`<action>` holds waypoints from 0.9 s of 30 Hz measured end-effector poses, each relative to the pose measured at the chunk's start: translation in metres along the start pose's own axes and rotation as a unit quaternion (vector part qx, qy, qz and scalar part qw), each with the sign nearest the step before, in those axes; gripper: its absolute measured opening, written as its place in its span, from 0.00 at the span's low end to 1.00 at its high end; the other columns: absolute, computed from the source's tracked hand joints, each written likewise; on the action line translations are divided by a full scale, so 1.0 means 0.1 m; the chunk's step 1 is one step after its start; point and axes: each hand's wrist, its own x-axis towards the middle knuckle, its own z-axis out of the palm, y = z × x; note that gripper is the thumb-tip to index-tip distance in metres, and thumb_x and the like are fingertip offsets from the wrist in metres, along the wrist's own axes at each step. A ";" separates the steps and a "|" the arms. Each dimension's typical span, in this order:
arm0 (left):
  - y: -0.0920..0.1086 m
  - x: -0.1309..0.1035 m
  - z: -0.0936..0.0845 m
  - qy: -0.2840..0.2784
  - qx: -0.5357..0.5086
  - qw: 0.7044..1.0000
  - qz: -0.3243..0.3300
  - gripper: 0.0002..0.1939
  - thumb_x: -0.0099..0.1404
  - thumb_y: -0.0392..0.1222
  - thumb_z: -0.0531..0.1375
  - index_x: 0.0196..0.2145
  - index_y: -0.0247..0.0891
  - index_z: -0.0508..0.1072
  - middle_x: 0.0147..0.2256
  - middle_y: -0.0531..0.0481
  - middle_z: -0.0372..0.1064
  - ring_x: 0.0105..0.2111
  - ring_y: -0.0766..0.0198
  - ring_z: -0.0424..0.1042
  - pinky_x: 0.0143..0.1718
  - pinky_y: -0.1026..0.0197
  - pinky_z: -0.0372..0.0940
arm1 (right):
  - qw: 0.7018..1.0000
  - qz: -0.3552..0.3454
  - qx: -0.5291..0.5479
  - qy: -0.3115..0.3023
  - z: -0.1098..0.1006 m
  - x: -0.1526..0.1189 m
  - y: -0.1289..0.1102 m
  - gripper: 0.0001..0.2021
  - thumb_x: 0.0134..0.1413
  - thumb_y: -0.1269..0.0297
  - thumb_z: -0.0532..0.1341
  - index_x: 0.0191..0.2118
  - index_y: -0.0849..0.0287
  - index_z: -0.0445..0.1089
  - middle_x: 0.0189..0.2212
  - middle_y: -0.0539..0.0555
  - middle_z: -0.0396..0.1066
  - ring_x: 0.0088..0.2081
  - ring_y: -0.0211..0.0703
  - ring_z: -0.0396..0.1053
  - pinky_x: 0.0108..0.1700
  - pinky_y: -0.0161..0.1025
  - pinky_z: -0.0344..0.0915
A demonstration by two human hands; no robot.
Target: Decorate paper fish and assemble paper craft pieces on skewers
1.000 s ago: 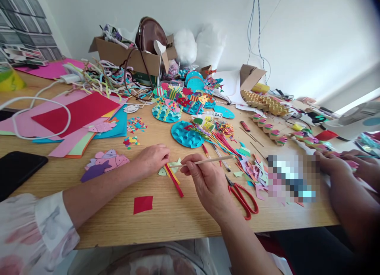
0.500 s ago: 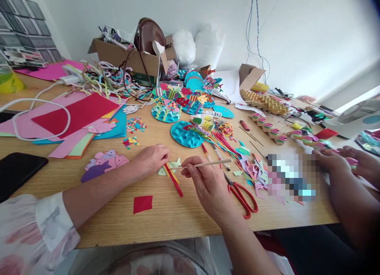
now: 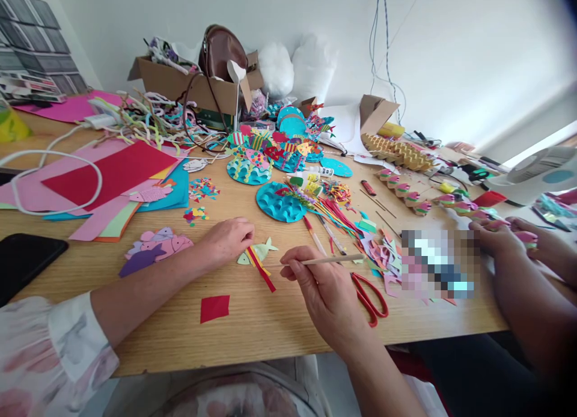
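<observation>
My left hand (image 3: pixel 232 240) rests on the table with its fingers closed on the upper ends of the red and yellow paper strips (image 3: pixel 262 267). The strips cross a pale green paper fish (image 3: pixel 265 250), whose tail shows beyond them. To the right, my right hand (image 3: pixel 320 282) pinches a thin wooden stick (image 3: pixel 331 260) held nearly level. The stick's thin end points left at the strips, apart from my left hand. A red paper piece (image 3: pixel 214 309) lies nearer the table edge. Red-handled scissors (image 3: pixel 373 300) lie right of my right hand, which partly hides them.
Paper fish (image 3: pixel 155 249) and a black phone (image 3: pixel 29 264) lie on the left. A blue egg-carton-like base (image 3: pixel 280 202) and paper scraps (image 3: pixel 383 255) are farther off. At right, another person's hands (image 3: pixel 505 237) hold a pink-and-green piece.
My right hand has moved right and slightly down with the stick, uncovering more of the green fish. My left hand stays at the strips. The view has shifted slightly.
</observation>
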 end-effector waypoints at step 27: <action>-0.03 0.01 0.02 0.006 0.011 1.000 0.014 0.07 0.58 0.34 0.52 0.25 0.38 0.66 0.27 0.52 0.64 0.29 0.64 0.63 0.29 0.63 0.54 | 0.999 -0.006 0.050 0.018 0.17 0.20 0.06 0.10 0.62 0.67 0.49 0.35 0.59 0.66 0.28 0.54 0.72 0.32 0.38 0.70 0.34 0.34 0.65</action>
